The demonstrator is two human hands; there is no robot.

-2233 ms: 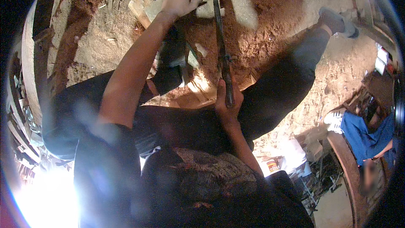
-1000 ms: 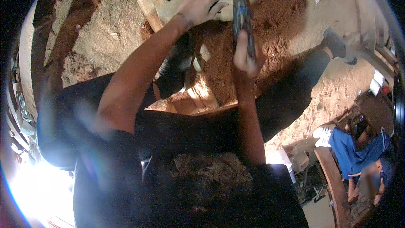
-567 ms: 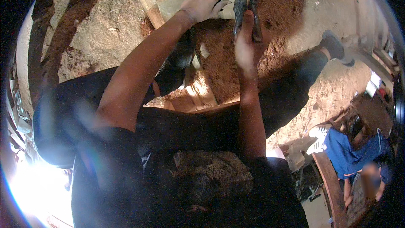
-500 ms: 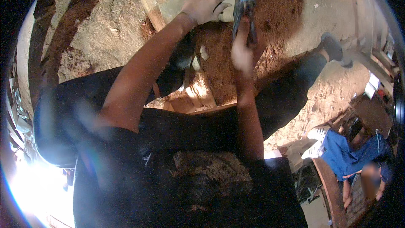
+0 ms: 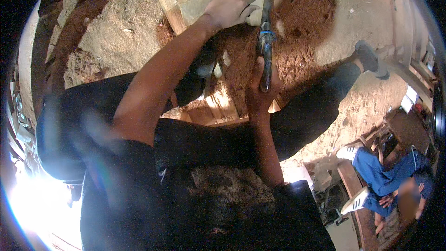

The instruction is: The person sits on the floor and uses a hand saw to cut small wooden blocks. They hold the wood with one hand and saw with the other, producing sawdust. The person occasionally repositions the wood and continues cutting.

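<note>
My left hand (image 5: 231, 7) lies spread and flat on a pale length of wood (image 5: 193, 10), near its right end, pressing on it. That piece rests across a wooden block (image 5: 173, 7). My right hand (image 5: 262, 81) is wrapped round the dark handle of a long, thin tool, apparently a handsaw (image 5: 266, 18), seen nearly edge-on. A blue band circles it just ahead of the handle. The blade runs away from me past the right end of the wood, beside my left fingers. Where its edge meets the wood cannot be made out.
Reddish sawdust (image 5: 309, 14) covers the ground right of the wood. My right leg (image 5: 320, 97) stretches out to the right, ending in a dark shoe (image 5: 371, 59). A seated person in blue (image 5: 388, 172) is at the lower right, beside a wooden beam (image 5: 353, 195).
My right hand has pulled the handsaw back towards me, showing more of its blade. My left hand stays on the wood. The seated person's legs and hands have shifted.
</note>
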